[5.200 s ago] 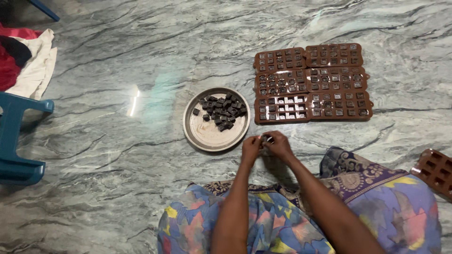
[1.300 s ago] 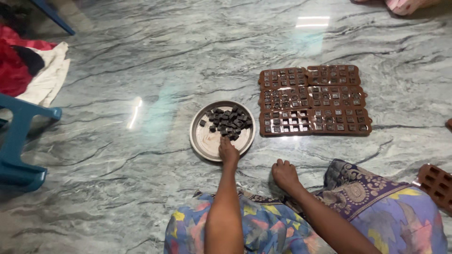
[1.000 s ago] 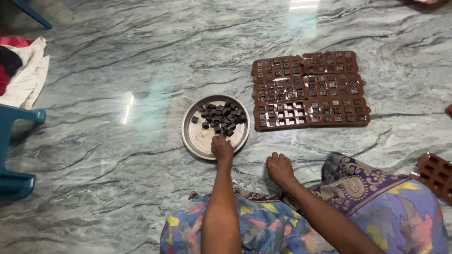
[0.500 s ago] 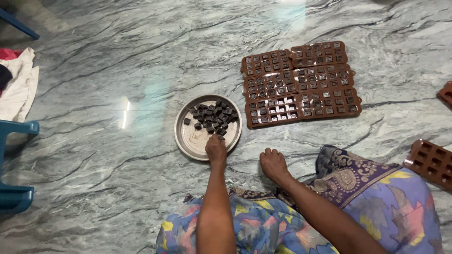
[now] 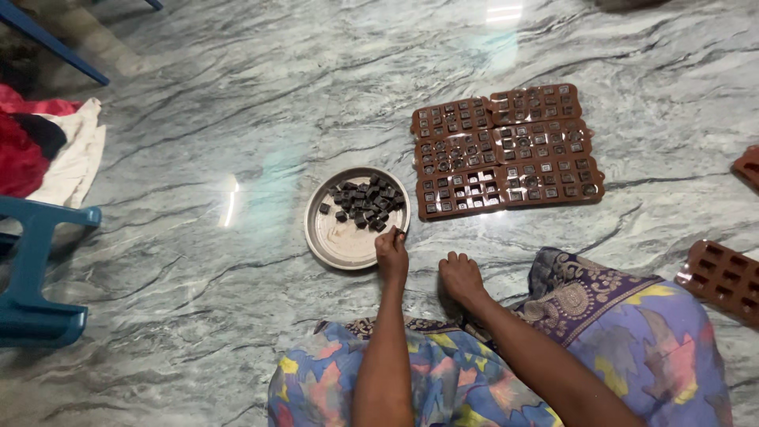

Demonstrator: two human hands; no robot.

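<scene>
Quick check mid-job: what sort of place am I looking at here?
Likely a home floor used for small-batch chocolate making: polished grey marble floor, brown chocolate moulds laid on it, a steel plate of dark pieces, a blue plastic chair nearby.

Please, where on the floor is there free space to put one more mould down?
Bare floor lies left of the round plate, toward the blue stool, and beyond the brown moulds. It is crowded between plate and moulds, and near the left hand and right hand.

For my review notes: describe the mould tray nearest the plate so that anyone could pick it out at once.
On the grey marbled floor, right of the round metal plate of dark chocolate cubes, six brown mould trays lie in a block. It is the near-left tray, closest to the plate. Unlike its neighbours, several of its cavities look pale and empty.
</scene>
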